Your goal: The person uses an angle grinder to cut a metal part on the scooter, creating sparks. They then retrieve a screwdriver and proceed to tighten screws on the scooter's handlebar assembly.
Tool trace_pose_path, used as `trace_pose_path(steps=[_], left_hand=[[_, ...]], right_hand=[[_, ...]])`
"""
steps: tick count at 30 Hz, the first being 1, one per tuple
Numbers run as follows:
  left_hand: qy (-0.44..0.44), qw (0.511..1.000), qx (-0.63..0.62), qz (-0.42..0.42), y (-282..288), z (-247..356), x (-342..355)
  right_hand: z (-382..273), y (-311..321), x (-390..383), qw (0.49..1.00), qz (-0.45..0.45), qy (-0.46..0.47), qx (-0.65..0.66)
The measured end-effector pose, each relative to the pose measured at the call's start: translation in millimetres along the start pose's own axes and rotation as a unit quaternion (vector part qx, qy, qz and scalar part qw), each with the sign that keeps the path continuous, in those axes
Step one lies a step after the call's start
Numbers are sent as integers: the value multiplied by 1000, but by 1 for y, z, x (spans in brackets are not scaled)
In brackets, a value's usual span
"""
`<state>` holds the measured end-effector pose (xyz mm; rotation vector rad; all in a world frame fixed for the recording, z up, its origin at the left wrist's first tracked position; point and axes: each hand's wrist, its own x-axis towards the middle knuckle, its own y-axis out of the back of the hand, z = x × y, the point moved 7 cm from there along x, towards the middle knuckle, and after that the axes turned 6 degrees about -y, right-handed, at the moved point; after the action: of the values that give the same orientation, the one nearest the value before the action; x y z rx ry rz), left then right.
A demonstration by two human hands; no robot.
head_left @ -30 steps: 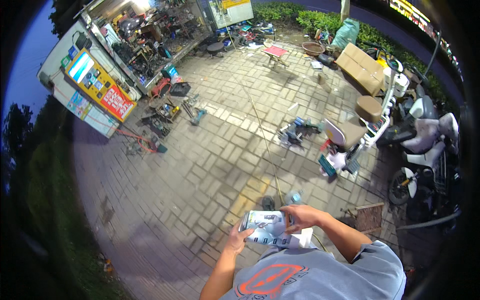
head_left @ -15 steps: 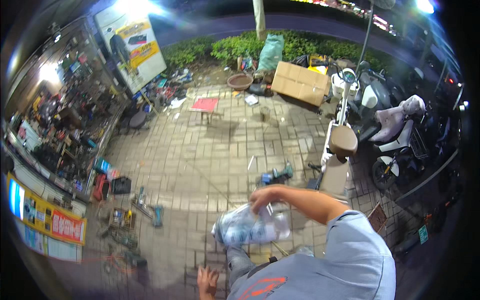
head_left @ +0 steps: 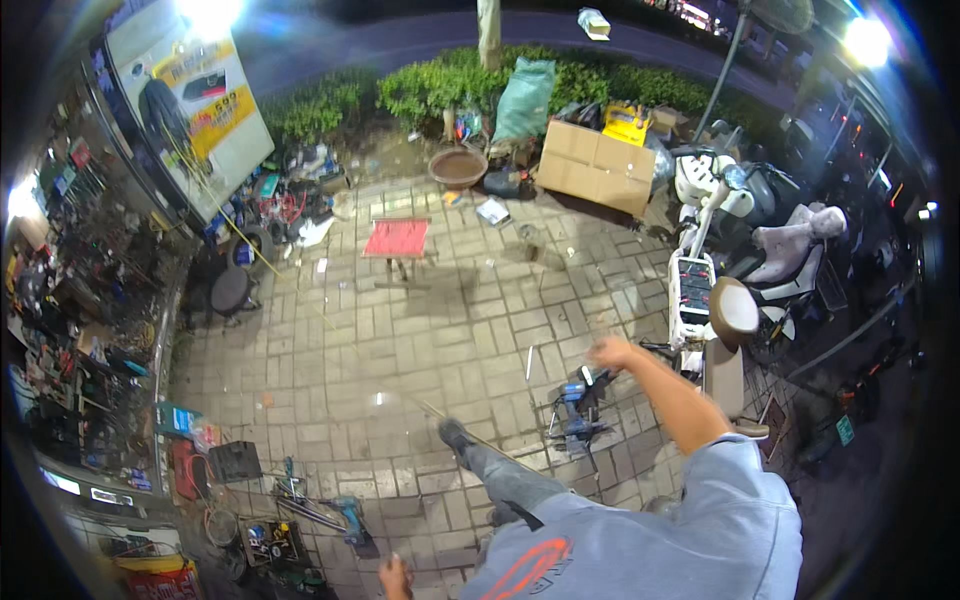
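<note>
My right hand (head_left: pixel 612 354) reaches forward over the paving with loosely bent fingers and nothing visible in it. Beneath and just right of it lie blue power tools (head_left: pixel 575 410) near a white electric scooter (head_left: pixel 690 300) with an exposed battery bay and brown seat. My left hand (head_left: pixel 395 575) hangs low at the bottom edge, fingers loosely apart, holding nothing visible. A small white-and-grey package (head_left: pixel 593 23) appears in the air high beyond the hedge. My grey-trousered left leg (head_left: pixel 500 470) is stretched forward.
A red folding stool (head_left: pixel 395 238) stands ahead, with a basin (head_left: pixel 458 166), cardboard box (head_left: pixel 595 168) and green sack (head_left: pixel 525 98) behind. Cluttered workshop shelves (head_left: pixel 90 330) line the left; more tools (head_left: pixel 350 518) lie low left; parked scooters (head_left: pixel 780 240) crowd the right.
The package has left my right hand and appears far off at the top. My right arm has extended forward and right. My view has swung, and my left leg has stepped forward.
</note>
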<state>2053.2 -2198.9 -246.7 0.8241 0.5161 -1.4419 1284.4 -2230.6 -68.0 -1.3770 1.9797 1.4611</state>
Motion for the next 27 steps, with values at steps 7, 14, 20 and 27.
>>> trace_pose_path(steps=[7, 14, 20, 27], left_hand=[[-69, 975, 209, 19, -37, 169, 103], [-110, 895, 433, 5, -84, 201, 184], [-174, 844, 499, -92, -137, 202, 251], [-113, 813, 558, -120, -90, 206, 293]], right_hand=[[-129, -376, 164, 977, -189, 20, -95], [-268, -511, 270, 984, -164, 65, -24], [-273, -650, 438, 985, -71, 72, -138], [-235, -792, 576, 993, 0, -117, -23]])
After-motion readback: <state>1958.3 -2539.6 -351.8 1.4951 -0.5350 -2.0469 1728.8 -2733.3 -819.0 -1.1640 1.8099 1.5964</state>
